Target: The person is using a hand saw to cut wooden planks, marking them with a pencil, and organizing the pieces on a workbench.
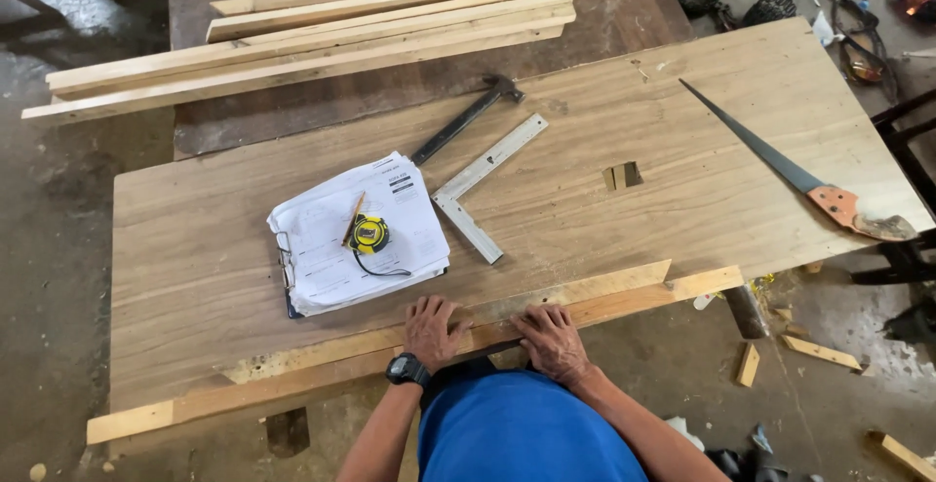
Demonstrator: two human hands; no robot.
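Both hands are resting palm-down on a long wooden strip (624,297) lying along the near edge of a broad board (682,180). The left hand (432,329), with a black watch (408,370) on its wrist, is lying just beside the right hand (552,339). Behind the hands, a yellow tape measure (370,234) and a pencil (352,219) are sitting on a stack of papers (331,258). A metal square (485,186) is lying right of the papers, a hammer (468,116) beyond it. A handsaw (790,170) is lying near the board's right end. Wooden battens (302,43) are lying stacked on a darker table (624,4) behind.
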